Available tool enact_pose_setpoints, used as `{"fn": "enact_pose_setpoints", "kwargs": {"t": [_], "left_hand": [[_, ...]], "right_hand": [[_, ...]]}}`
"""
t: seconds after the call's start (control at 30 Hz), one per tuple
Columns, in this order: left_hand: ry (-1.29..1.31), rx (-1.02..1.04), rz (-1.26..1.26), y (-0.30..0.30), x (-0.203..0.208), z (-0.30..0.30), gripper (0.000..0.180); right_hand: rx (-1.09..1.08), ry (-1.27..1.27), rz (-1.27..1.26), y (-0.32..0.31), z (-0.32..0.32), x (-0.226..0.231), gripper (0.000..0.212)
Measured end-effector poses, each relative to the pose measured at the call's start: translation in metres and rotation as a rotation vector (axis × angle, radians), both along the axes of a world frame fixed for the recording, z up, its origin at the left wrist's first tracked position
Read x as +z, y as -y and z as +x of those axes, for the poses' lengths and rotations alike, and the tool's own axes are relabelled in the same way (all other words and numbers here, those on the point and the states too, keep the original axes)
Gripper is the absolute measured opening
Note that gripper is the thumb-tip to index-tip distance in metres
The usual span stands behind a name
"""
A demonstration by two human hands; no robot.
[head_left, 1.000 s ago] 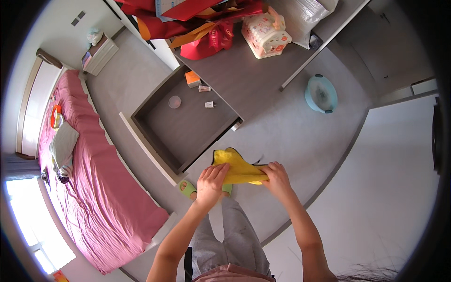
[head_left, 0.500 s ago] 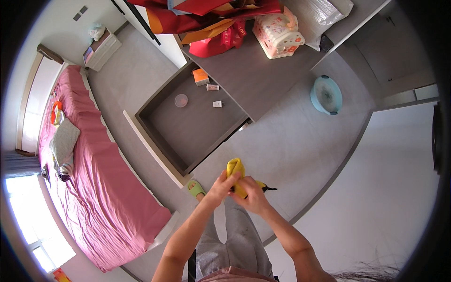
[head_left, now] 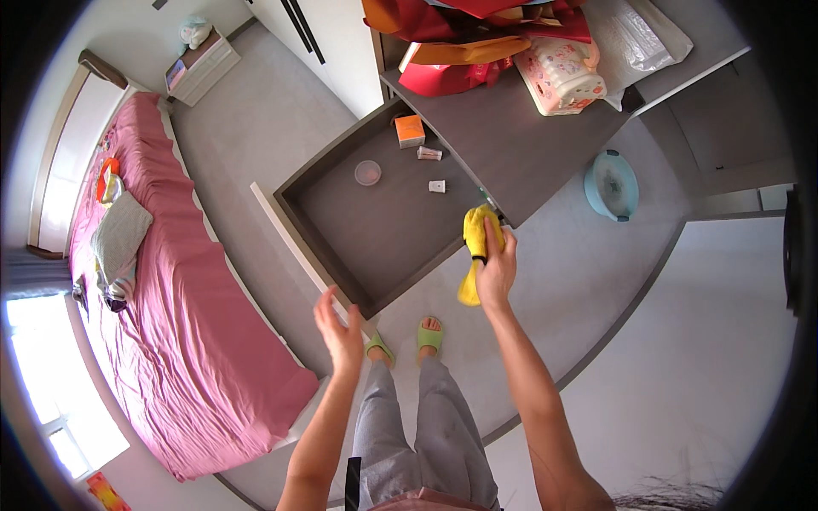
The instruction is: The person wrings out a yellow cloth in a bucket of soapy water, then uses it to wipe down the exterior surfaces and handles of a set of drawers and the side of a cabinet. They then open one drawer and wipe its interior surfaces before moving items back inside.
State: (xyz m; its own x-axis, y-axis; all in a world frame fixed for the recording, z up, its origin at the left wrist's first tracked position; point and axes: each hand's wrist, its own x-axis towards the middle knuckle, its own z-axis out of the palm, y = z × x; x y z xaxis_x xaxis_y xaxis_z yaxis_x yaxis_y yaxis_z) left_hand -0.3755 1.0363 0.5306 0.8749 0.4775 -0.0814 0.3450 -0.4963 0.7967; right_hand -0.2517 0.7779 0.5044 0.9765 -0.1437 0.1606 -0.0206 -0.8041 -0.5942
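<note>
A folded yellow cloth (head_left: 473, 228) with dark edging is gripped in my right hand (head_left: 498, 271), close to the right side of a pulled-out drawer (head_left: 366, 238). One end of the cloth hangs below the fingers. My left hand (head_left: 340, 339) is empty, fingers apart, beside the pale drawer front (head_left: 294, 243). Inside the dark drawer lie an orange box (head_left: 410, 132), a small white-and-pink item (head_left: 429, 154), a white plug adapter (head_left: 437, 186) and a round clear tub (head_left: 368, 173).
Red and orange wrapping (head_left: 460, 51), a cream patterned case (head_left: 562, 81) and a clear plastic bag (head_left: 639, 47) lie on the dark desktop (head_left: 528, 153). A light-blue basin (head_left: 611, 189) stands on the floor at right. A pink-covered bed (head_left: 187, 324) runs along the left.
My hands have come apart. The right one has carried the yellow cloth up and right to the drawer's side; the left has moved left, empty. The view has shifted slightly.
</note>
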Motion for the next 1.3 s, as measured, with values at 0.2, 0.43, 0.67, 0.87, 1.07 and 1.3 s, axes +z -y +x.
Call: {"fn": "enact_pose_setpoints", "kwargs": {"t": [0.2, 0.43, 0.67, 0.87, 1.07, 1.3], "left_hand": [[-0.39, 0.057, -0.553, -0.044, -0.04, -0.015, 0.05], [-0.371, 0.075, -0.627, -0.052, -0.045, -0.02, 0.051], [-0.389, 0.087, -0.637, -0.042, -0.034, -0.016, 0.038], [-0.371, 0.034, -0.587, -0.046, -0.042, -0.023, 0.041], [-0.354, 0.034, -0.612, -0.037, -0.033, -0.015, 0.03], [-0.419, 0.023, -0.56, -0.058, -0.042, -0.028, 0.036]], "right_hand": [[0.045, -0.011, -0.101, -0.027, 0.019, -0.044, 0.064], [0.38, -0.357, 0.264, -0.136, -0.099, -0.035, 0.065], [-0.019, -1.031, 1.331, -0.133, -0.142, -0.055, 0.047], [-0.041, -0.836, 1.498, -0.129, -0.179, -0.085, 0.037], [-0.274, -0.823, 1.18, -0.141, -0.163, -0.154, 0.028], [0.162, -0.485, 0.754, -0.141, -0.193, -0.051, 0.051]]}}
